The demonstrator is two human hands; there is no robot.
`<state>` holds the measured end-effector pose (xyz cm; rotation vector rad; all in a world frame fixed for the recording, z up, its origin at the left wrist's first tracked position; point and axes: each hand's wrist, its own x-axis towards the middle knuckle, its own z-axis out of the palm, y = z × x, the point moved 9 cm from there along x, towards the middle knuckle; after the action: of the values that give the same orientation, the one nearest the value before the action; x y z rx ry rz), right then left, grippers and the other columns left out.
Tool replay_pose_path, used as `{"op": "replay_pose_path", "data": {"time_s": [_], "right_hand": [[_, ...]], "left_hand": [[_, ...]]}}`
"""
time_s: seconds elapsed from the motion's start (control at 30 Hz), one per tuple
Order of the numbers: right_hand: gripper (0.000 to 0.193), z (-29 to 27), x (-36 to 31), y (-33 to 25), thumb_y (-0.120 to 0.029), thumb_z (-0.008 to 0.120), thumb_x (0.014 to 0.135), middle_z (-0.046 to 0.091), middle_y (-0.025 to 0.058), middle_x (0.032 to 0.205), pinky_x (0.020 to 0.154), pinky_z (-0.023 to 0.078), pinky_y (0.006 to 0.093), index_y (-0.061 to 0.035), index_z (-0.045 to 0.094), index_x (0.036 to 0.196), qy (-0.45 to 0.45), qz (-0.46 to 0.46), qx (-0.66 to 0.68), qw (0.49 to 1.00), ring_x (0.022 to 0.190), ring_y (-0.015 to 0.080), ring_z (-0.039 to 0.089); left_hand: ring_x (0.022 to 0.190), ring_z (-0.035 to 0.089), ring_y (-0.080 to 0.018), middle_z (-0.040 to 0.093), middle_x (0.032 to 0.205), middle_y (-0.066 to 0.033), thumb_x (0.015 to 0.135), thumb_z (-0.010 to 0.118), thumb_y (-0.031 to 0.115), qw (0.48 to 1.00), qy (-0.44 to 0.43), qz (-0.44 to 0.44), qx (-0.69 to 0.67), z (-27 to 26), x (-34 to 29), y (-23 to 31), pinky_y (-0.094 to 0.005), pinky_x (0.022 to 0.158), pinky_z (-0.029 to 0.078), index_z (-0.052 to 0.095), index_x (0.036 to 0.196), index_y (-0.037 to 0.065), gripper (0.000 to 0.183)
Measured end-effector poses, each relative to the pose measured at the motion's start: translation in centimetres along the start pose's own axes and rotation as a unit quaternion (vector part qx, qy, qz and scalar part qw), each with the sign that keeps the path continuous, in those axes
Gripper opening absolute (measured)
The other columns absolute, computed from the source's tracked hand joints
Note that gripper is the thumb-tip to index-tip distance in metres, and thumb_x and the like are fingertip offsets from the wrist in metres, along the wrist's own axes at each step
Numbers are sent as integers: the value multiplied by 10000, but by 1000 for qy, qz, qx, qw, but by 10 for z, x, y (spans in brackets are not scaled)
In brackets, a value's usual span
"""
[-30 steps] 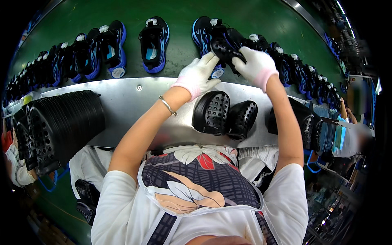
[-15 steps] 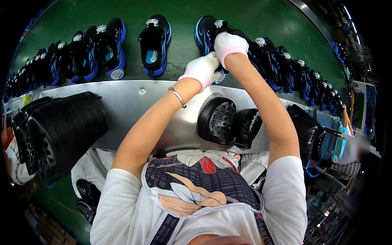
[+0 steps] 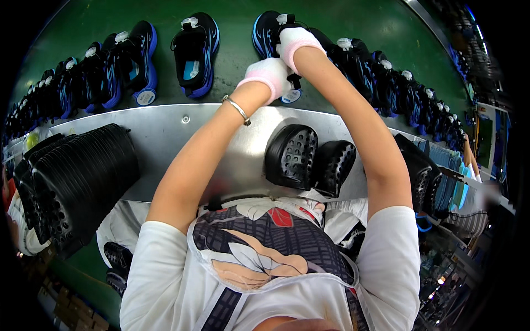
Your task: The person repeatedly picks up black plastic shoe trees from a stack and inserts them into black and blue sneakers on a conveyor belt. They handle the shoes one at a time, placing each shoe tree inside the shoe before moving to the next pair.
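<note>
Both my hands wear white gloves with pink cuffs and are at one black sneaker with a blue sole (image 3: pixel 265 34) on the green surface. My left hand (image 3: pixel 267 75) is closed at the sneaker's heel, beside a round white tag (image 3: pixel 291 95). Over the shoe's opening sits my right hand (image 3: pixel 297 44), its fingers hidden from view. To the left stands another black and blue sneaker (image 3: pixel 195 54), with a light blue insole showing inside. Nearer me, two black pieces shaped like shoe forms, with round holes (image 3: pixel 298 157), rest on the metal ledge (image 3: pixel 182 149).
Rows of similar sneakers curve away on the left (image 3: pixel 113 74) and right (image 3: pixel 381 83). A thick stack of black shoe-shaped pieces (image 3: pixel 91 171) stands at the ledge's left. At its right are more black pieces (image 3: pixel 422 171) and blue sheets (image 3: pixel 448 165). Another person's arm (image 3: pixel 469 154) shows far right.
The view has shifted a little, so the sneakers and my hands appear slightly higher and more to the left. Both hands stay at the same sneaker.
</note>
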<state>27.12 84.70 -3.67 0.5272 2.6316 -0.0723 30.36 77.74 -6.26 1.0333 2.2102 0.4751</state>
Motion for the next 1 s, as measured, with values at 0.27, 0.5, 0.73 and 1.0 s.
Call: {"op": "replay_pose_path", "data": {"time_s": [0.27, 0.5, 0.73, 1.0], "right_hand": [[266, -19, -29, -23, -245, 591, 868, 702, 145, 1027, 795, 552, 419, -64, 708, 1024, 9, -33, -130, 991, 942, 311, 683], [279, -17, -13, -15, -121, 637, 811, 695, 107, 1105, 794, 555, 411, -91, 703, 1080, 31, -36, -76, 996, 1007, 284, 677], [316, -18, -16, -9, -329, 548, 894, 693, 155, 1030, 805, 535, 435, -85, 703, 1023, 80, -35, 6, 996, 951, 336, 666], [361, -8, -177, 26, -402, 559, 874, 664, 167, 858, 732, 506, 456, -58, 663, 913, 130, -137, 215, 958, 821, 362, 638]], "left_hand": [[1022, 638, -327, 668, 1121, -131, 790, 641, 283, 999, -15, -40, -16, -4, -10, -9, -397, 883, 519, 671, 1120, 136, 362], [1030, 630, -327, 664, 1124, -122, 818, 610, 279, 1000, 13, -10, 4, -6, -6, -6, -394, 891, 514, 664, 1137, 141, 352], [981, 636, -361, 677, 1056, -160, 824, 623, 298, 998, 48, -44, 26, -16, 4, -14, -425, 839, 517, 678, 1074, 116, 314], [1093, 582, -357, 614, 1195, -185, 820, 642, 233, 988, 130, 67, 52, -29, -19, -72, -381, 959, 467, 615, 1172, 28, 407]]}}
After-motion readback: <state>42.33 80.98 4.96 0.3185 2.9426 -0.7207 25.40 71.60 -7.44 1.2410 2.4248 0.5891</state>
